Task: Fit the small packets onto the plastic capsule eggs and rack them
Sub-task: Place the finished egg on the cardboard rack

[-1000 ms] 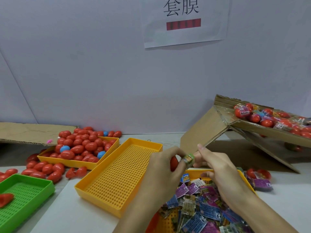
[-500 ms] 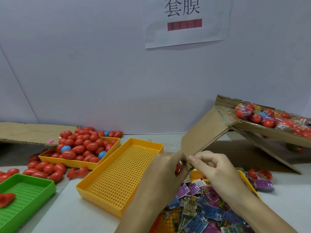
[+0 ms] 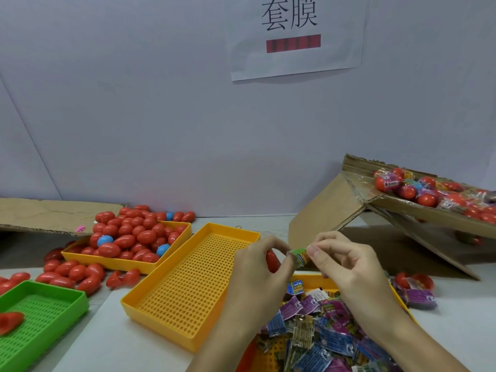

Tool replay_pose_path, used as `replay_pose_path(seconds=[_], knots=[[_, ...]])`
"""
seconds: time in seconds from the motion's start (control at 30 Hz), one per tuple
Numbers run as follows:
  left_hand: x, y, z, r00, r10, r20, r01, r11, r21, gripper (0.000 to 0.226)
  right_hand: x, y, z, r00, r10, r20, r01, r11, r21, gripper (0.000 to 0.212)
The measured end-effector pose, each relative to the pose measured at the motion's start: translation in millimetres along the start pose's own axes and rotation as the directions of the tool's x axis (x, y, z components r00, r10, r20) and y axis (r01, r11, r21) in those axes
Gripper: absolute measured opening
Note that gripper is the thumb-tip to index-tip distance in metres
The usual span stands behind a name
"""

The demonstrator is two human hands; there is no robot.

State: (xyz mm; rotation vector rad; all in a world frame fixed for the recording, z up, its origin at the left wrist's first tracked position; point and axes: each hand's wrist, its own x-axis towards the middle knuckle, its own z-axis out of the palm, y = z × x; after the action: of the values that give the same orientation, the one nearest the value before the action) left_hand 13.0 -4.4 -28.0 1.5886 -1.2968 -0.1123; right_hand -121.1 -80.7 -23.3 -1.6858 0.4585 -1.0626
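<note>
While both hands (image 3: pixel 303 264) pinching green packet (image 3: pixel 300 255)

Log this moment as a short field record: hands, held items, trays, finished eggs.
left hand: holds a red egg
right hand: pinches a green packet
middle tray: yellow, nothing in it
left tray: yellow, heaped with red and blue eggs
packet tray: yellow, under the hands
finished eggs: on the cardboard ramp

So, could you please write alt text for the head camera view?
Two hands meet above a table: the left hand holds a red capsule egg while the right hand pinches a green packet beside it. An empty yellow tray lies left of them.
</note>
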Motion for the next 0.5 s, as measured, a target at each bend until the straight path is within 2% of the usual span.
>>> replay_pose_path(seconds=[0.2,0.33,0.5], knots=[[-0.3,-1.9,0.8,0.998,-0.015,0.061,0.013,0.999,0.032,0.011,0.0,5.1,0.7,0.996,0.091,-0.023,-0.087,0.986,0.139,0.02],[0.0,-1.1,-0.4,1.0,0.022,-0.008,-0.021,0.994,0.105,0.016,1.4,7.0,0.0,0.989,0.142,0.035,-0.146,0.98,0.136,0.03],[2.2,-2.0,-2.5,0.995,-0.026,-0.095,0.028,0.999,0.024,0.02,3.6,9.1,-1.5,0.969,0.215,0.12,-0.231,0.963,0.137,0.038]])
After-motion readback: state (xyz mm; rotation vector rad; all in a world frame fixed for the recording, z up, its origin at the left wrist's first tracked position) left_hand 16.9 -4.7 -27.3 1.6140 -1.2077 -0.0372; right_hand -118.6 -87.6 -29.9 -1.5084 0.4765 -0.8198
